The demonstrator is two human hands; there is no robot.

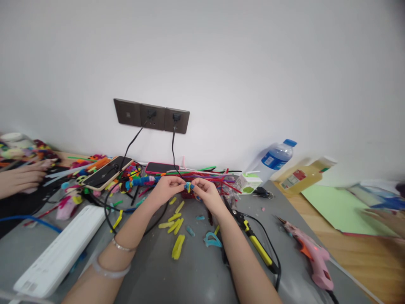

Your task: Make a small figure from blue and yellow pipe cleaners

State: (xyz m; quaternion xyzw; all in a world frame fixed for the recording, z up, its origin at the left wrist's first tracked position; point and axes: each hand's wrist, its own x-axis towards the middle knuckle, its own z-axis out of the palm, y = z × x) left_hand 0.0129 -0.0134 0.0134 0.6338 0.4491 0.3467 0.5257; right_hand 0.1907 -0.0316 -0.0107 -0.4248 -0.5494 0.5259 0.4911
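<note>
Both hands meet over the middle of the grey table. My left hand [168,190] pinches the left side of a small blue and yellow piece [189,186], and the fingers of my right hand [205,192] close on its right side. Below them lie several short yellow fuzzy strips [174,224] and a thicker yellow bundle [178,247]. Light blue fuzzy bits lie nearby, one bent into a loop [212,240] close to my right wrist.
A white power strip [61,252], phone [108,172] and colourful craft pieces are on the left. Yellow-handled pliers [260,249], a pink glue gun [313,255], a water bottle [274,159] and green paper [338,209] are on the right. Other people's hands show at both sides.
</note>
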